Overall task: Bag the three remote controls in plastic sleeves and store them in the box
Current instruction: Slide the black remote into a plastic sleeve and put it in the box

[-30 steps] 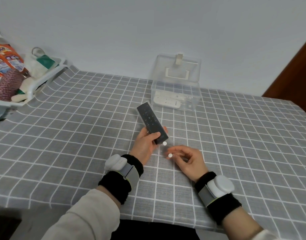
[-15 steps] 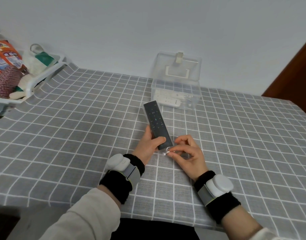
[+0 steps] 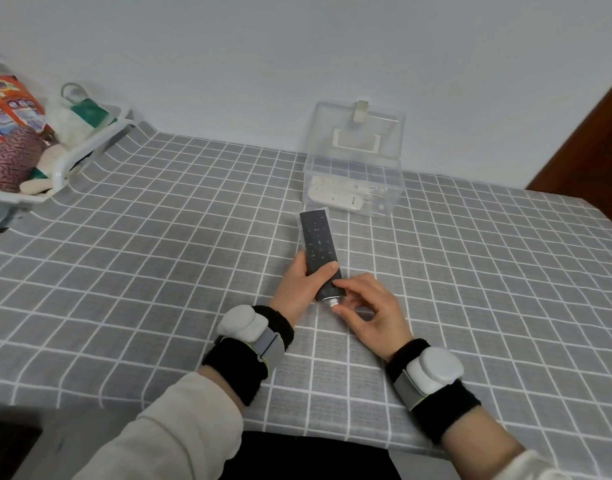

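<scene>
Over the bench (image 3: pixel 159 271), left hand (image 3: pixel 299 285) grips black remote (image 3: pixel 318 244), long axis aimed at box (image 3: pixel 353 188) beyond; right hand (image 3: pixel 373 313) pinches sleeve (image 3: pixel 332 300) at near end

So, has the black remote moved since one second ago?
Yes. The far end of the black remote has swung right, toward the front left corner of the clear box. The left hand grips it and the right hand pinches its near end.

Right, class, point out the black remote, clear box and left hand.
black remote (image 3: pixel 318 239): head view, button face.
clear box (image 3: pixel 391 197): head view, bare front wall.
left hand (image 3: pixel 297 287): head view, base of thumb.
</scene>
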A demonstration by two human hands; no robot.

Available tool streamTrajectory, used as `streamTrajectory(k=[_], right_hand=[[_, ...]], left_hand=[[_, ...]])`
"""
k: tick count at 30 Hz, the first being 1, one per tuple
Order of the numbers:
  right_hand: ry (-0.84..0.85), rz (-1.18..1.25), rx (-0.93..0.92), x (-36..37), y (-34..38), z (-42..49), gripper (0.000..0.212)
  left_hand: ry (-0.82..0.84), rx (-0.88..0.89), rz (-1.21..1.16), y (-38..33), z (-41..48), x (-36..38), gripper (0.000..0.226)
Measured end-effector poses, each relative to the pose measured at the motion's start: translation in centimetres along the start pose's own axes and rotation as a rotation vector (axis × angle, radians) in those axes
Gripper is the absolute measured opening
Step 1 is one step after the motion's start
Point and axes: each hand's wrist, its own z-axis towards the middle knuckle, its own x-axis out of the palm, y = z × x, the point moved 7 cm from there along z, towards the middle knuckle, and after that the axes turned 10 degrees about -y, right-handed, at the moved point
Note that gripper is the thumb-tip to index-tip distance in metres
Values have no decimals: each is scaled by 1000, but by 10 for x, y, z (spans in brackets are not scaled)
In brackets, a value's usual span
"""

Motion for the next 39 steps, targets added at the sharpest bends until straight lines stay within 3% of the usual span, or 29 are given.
streamTrajectory(k=[12,25,35,39], right_hand=[[18,-138,-149,6,8,-4,25],[33,-215,-193,10,14,-5,25],[-12,-119,-84,6,6,-6,21],[14,-84,68,5,3,-2,43]], left_hand=[[-39,-1,72,-6,-5,0,25],[-35,14,58,-5,-7,1,22],[-53,93,121,-8,-9,-1,22],[-47,156,88,-16,-14,1,26]])
